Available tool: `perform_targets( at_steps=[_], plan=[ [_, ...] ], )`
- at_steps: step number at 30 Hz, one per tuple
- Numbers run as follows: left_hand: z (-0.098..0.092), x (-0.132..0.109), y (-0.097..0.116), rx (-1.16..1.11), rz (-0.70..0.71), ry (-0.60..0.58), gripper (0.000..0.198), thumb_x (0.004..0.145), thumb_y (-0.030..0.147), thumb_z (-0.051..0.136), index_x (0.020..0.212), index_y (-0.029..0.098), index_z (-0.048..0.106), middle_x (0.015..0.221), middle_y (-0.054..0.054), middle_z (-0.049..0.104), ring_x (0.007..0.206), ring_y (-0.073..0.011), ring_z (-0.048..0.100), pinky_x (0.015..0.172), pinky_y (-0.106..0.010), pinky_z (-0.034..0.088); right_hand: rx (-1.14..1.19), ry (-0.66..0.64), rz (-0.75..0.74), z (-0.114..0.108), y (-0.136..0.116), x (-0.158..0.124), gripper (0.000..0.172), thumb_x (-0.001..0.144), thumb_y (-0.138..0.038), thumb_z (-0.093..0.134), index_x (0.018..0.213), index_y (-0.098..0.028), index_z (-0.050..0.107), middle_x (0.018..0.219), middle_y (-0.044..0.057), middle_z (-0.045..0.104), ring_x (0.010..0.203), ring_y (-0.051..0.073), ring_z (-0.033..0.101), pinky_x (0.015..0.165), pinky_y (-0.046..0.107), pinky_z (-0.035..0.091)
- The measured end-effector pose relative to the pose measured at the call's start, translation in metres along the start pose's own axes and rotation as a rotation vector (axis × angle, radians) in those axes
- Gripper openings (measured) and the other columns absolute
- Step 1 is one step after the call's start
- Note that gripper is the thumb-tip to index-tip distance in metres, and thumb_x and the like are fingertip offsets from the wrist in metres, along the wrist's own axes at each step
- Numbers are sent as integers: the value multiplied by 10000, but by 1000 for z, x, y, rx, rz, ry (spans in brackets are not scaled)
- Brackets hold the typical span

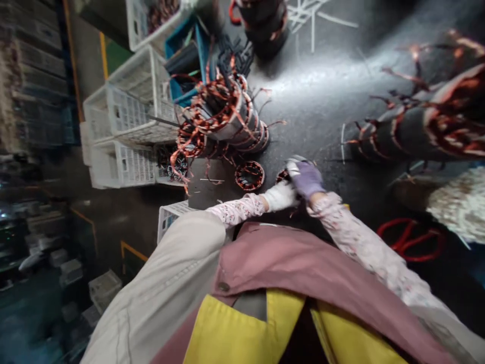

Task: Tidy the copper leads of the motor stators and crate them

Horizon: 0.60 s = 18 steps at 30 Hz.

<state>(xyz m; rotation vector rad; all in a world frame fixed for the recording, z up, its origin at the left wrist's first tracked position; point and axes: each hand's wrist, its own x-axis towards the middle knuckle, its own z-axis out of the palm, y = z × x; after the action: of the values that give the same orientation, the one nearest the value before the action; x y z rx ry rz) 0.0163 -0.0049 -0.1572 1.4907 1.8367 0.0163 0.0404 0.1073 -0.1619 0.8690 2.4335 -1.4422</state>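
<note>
A small wound motor stator (282,176) with copper coils shows in part beyond my gloved hands on the dark bench. My left hand (281,196), in a white glove, is closed at its near side, with the fingertips hidden. From the right, my right hand (305,177), in a purple and white glove, wraps over it; motion smears its fingers slightly. A similar stator ring (249,176) lies flat just to the left of my hands. Behind that ring sit larger stacked stators (231,119) with loose copper leads.
White plastic crates (132,108) and a blue bin (185,60) stand at the left. More stators lie in a row (409,129) at the right and in a stack (265,25) at the back. White strips (308,15) and a red coiled cord (411,240) are also there.
</note>
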Motion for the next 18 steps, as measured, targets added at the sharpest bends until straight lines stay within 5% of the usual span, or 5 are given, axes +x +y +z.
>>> perform_targets(
  at_steps=[5,10,14,18],
  plan=[
    [-23,-13,4,-350,-43,231,217,903,273,665,1002,115,777,1149,-168,708,1069,-272,665,966,-396,510,250,340,70,-48,40,-50,492,851,-400,394,1074,-169,767,1190,118,753,1167,227,681,1093,401,496],
    [-43,-87,27,-986,-163,677,424,845,534,720,884,112,742,899,-86,724,784,-170,664,778,-313,556,407,302,186,-47,60,-81,515,731,-479,422,977,-178,760,1048,124,770,1028,287,724,959,475,571],
    [-65,-188,44,-716,-254,972,436,834,591,715,798,159,763,948,-105,750,833,-189,700,833,-343,576,321,262,143,-33,70,-78,408,707,-481,477,865,-210,738,1006,125,771,1040,302,711,1032,478,525],
    [-98,-261,23,-126,-533,1191,363,875,551,677,819,204,769,898,-93,734,835,-219,694,835,-398,577,119,197,-15,-22,84,-69,279,744,-389,575,923,-247,736,1125,169,744,1114,343,680,1069,487,486]
  ],
)
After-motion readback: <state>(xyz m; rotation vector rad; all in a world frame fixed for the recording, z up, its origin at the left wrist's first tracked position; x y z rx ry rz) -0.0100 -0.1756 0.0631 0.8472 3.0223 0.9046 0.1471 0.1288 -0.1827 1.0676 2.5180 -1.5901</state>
